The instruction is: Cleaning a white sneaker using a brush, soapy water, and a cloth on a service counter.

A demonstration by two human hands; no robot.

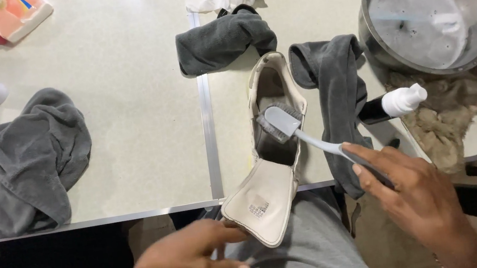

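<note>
Nearest the camera, the left hand (190,256) steadies the near end of a beige shoe (273,166), fingers together against the pulled-out tongue, which hangs over the tabletop (122,75) edge above the person's lap. To the right, the right hand (419,196) is clamped around the handle of a grey scrubbing brush (286,123), whose bristled head sits inside the shoe's opening. The shoe's long axis runs near to far, tilted slightly right; the brush handle crosses it diagonally from the near right. Both hands lie at the near end, the left closer to the shoe. Just right of the shoe drapes a dark grey cloth (341,103), then a white-capped bottle (401,102). Farther right stands a steel pot (426,11) of cloudy water; another grey towel (30,162) lies crumpled at left.
</note>
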